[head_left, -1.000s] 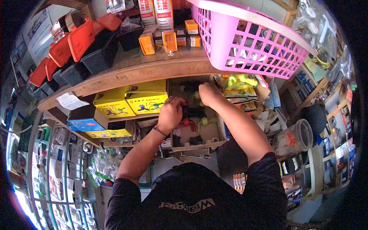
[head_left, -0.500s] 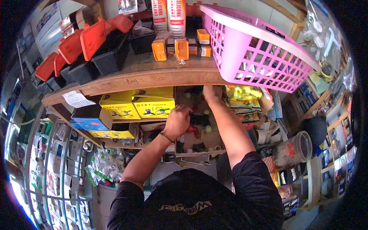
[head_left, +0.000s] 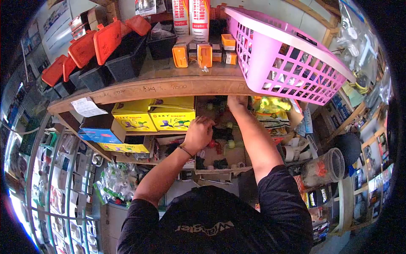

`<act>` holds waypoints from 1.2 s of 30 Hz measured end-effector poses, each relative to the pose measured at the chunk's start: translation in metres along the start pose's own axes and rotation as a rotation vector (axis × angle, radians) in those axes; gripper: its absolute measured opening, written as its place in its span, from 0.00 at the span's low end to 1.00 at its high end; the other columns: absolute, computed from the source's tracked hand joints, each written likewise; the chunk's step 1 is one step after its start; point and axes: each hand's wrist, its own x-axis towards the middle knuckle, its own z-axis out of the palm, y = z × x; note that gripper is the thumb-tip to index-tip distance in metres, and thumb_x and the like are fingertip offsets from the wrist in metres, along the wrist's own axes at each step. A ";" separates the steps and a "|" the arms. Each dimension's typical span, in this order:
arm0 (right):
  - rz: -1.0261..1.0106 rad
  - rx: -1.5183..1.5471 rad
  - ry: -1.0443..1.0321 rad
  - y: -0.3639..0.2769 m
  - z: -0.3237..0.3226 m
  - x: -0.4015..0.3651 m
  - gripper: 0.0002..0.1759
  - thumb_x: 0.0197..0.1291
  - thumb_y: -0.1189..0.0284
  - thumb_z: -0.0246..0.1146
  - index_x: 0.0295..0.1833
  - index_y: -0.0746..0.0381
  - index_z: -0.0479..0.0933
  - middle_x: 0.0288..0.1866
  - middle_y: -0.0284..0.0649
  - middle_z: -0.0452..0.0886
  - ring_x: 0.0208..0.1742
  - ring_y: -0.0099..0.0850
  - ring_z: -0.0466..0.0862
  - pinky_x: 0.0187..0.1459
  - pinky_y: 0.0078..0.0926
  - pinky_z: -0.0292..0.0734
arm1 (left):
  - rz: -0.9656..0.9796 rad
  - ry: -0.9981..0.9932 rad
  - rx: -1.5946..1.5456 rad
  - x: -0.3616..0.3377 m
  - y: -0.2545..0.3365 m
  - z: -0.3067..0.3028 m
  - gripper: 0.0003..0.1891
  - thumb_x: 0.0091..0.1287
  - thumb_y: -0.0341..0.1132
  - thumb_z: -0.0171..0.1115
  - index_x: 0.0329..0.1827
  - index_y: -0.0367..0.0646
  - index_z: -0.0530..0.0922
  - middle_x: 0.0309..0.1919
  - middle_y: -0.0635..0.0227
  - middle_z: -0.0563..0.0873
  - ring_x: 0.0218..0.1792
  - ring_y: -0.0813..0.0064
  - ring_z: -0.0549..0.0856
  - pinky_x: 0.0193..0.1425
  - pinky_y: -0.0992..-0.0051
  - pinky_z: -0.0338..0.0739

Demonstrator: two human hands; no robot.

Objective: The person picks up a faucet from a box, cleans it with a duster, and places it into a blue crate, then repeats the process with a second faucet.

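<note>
A shallow cardboard box (head_left: 237, 160) sits on the lower shelf, holding small dark, red and pale pieces too blurred to name. My left hand (head_left: 198, 134) is at the box's left side, fingers curled inward; whatever they hold, if anything, is hidden. Deeper in, at the box's far right, my right hand (head_left: 237, 103) reaches below the upper shelf board, its fingers mostly out of sight. Between the hands lie a red piece (head_left: 218, 147) and a pale round piece (head_left: 231, 144). Yellow cartons (head_left: 173, 120) stand just left of my left hand.
A pink plastic basket (head_left: 292, 67) juts over the wooden shelf edge (head_left: 169, 86) above my right forearm. Black bins (head_left: 127, 63) with red lids, orange boxes (head_left: 204, 55) and sealant tubes (head_left: 199, 21) stand on top. A clear jar (head_left: 323, 167) is at right, bagged goods (head_left: 118, 182) at lower left.
The view has shifted slightly, so the shelf appears a little further right. Both hands stay at the box, with only slight movement of the fingers.
</note>
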 end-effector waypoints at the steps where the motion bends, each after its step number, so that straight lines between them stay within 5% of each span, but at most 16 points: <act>1: -0.001 0.000 0.003 -0.007 -0.009 -0.002 0.25 0.61 0.59 0.43 0.61 0.62 0.60 0.64 0.46 0.60 0.65 0.42 0.59 0.63 0.38 0.54 | 0.002 0.004 -0.010 0.000 -0.001 0.001 0.06 0.47 0.25 0.54 0.28 0.40 0.77 0.29 0.58 0.78 0.35 0.58 0.77 0.41 0.64 0.72; 7: 0.044 -0.013 -0.019 -0.017 -0.017 -0.003 0.26 0.61 0.58 0.43 0.61 0.62 0.59 0.65 0.47 0.57 0.65 0.42 0.58 0.64 0.35 0.53 | 0.007 0.023 -0.050 0.002 0.001 -0.002 0.07 0.49 0.24 0.54 0.30 0.39 0.77 0.28 0.52 0.79 0.32 0.53 0.77 0.39 0.61 0.72; 10: 0.110 0.226 0.142 -0.020 -0.017 -0.009 0.27 0.61 0.58 0.43 0.61 0.63 0.59 0.66 0.46 0.57 0.66 0.41 0.57 0.64 0.36 0.53 | -0.017 -0.006 -0.022 0.000 0.000 0.000 0.06 0.48 0.25 0.54 0.29 0.40 0.77 0.29 0.56 0.79 0.34 0.55 0.77 0.39 0.62 0.72; 15: 0.159 0.071 -0.255 -0.043 -0.053 -0.018 0.28 0.63 0.59 0.41 0.64 0.65 0.54 0.67 0.52 0.51 0.67 0.44 0.53 0.65 0.36 0.49 | -0.031 -0.016 -0.008 0.001 0.003 -0.002 0.06 0.47 0.26 0.55 0.28 0.42 0.77 0.29 0.59 0.79 0.35 0.59 0.77 0.39 0.65 0.72; 16: -0.034 -0.181 -0.259 -0.022 -0.040 -0.014 0.28 0.57 0.57 0.51 0.57 0.64 0.64 0.62 0.49 0.63 0.63 0.46 0.62 0.61 0.38 0.57 | -0.024 -0.014 -0.006 0.001 0.003 -0.002 0.06 0.46 0.26 0.55 0.28 0.42 0.77 0.29 0.59 0.79 0.35 0.59 0.77 0.39 0.65 0.72; 19: -0.315 -0.446 -0.512 0.012 -0.006 -0.001 0.26 0.50 0.60 0.61 0.50 0.67 0.70 0.52 0.51 0.73 0.53 0.46 0.71 0.55 0.38 0.64 | -0.022 -0.006 -0.020 0.001 0.001 -0.001 0.06 0.46 0.25 0.55 0.28 0.42 0.77 0.30 0.59 0.79 0.36 0.59 0.77 0.39 0.65 0.72; 20: -0.310 -0.444 -0.514 0.012 -0.007 -0.002 0.26 0.50 0.60 0.61 0.50 0.67 0.70 0.52 0.51 0.73 0.53 0.46 0.71 0.55 0.38 0.64 | -0.026 0.001 -0.041 0.001 0.000 0.000 0.07 0.45 0.24 0.55 0.28 0.42 0.76 0.30 0.59 0.79 0.36 0.59 0.77 0.39 0.64 0.72; 22: -0.189 -0.055 -0.689 -0.030 -0.046 -0.006 0.22 0.43 0.66 0.68 0.40 0.69 0.73 0.33 0.49 0.79 0.34 0.40 0.78 0.37 0.35 0.72 | -0.020 0.006 -0.062 0.000 0.002 -0.002 0.08 0.44 0.24 0.54 0.28 0.41 0.76 0.30 0.58 0.79 0.36 0.58 0.77 0.40 0.64 0.72; 23: -0.184 -0.054 -0.687 -0.036 -0.054 -0.005 0.22 0.43 0.66 0.68 0.40 0.69 0.73 0.33 0.49 0.79 0.34 0.40 0.78 0.37 0.35 0.72 | -0.014 0.017 -0.081 0.000 0.002 -0.003 0.09 0.44 0.23 0.53 0.29 0.41 0.76 0.30 0.58 0.79 0.36 0.57 0.77 0.41 0.64 0.72; 25: 0.110 0.136 -0.732 -0.040 -0.061 -0.003 0.17 0.45 0.68 0.66 0.36 0.69 0.72 0.20 0.43 0.75 0.21 0.30 0.74 0.21 0.29 0.69 | -0.022 0.014 -0.101 0.001 0.001 -0.003 0.10 0.43 0.22 0.52 0.29 0.41 0.76 0.30 0.58 0.79 0.36 0.57 0.77 0.42 0.63 0.72; 26: 0.056 0.274 -0.623 -0.031 -0.056 -0.005 0.15 0.45 0.69 0.64 0.35 0.67 0.72 0.21 0.41 0.73 0.18 0.26 0.73 0.16 0.27 0.66 | -0.034 0.015 -0.120 0.000 0.000 -0.003 0.10 0.43 0.21 0.51 0.29 0.40 0.76 0.30 0.57 0.79 0.36 0.56 0.77 0.42 0.63 0.72; 29: 0.006 0.411 -0.455 -0.015 -0.044 -0.008 0.15 0.44 0.70 0.64 0.36 0.68 0.72 0.25 0.40 0.76 0.23 0.28 0.75 0.24 0.29 0.71 | -0.031 0.019 -0.118 0.000 -0.002 -0.002 0.11 0.42 0.20 0.50 0.29 0.39 0.77 0.29 0.56 0.79 0.36 0.56 0.77 0.43 0.62 0.72; 30: -0.069 0.393 -0.377 -0.020 -0.051 -0.011 0.17 0.41 0.71 0.66 0.38 0.68 0.72 0.30 0.40 0.77 0.30 0.30 0.77 0.34 0.31 0.73 | -0.031 0.015 -0.120 0.000 -0.002 -0.002 0.11 0.42 0.20 0.50 0.29 0.39 0.77 0.29 0.56 0.79 0.36 0.56 0.77 0.43 0.62 0.72; 33: -0.012 0.271 -0.485 -0.050 -0.076 -0.020 0.20 0.40 0.70 0.67 0.40 0.66 0.73 0.34 0.41 0.79 0.38 0.33 0.78 0.43 0.32 0.70 | -0.080 0.061 -0.170 -0.001 0.004 -0.004 0.11 0.43 0.19 0.50 0.29 0.38 0.77 0.28 0.56 0.79 0.35 0.56 0.78 0.41 0.65 0.73; 35: -0.158 0.247 -0.387 -0.060 -0.071 -0.030 0.19 0.39 0.69 0.67 0.38 0.67 0.74 0.34 0.46 0.79 0.39 0.39 0.79 0.44 0.33 0.72 | -0.260 0.302 -0.308 -0.002 0.009 -0.007 0.10 0.44 0.18 0.49 0.28 0.37 0.76 0.27 0.56 0.79 0.33 0.58 0.79 0.39 0.68 0.73; 36: -0.150 0.200 -0.529 -0.071 -0.075 -0.032 0.17 0.39 0.71 0.66 0.37 0.67 0.73 0.35 0.47 0.78 0.40 0.39 0.78 0.44 0.34 0.72 | -0.283 0.376 -0.311 -0.003 0.005 -0.006 0.10 0.45 0.17 0.48 0.28 0.37 0.75 0.27 0.57 0.79 0.32 0.60 0.79 0.37 0.71 0.73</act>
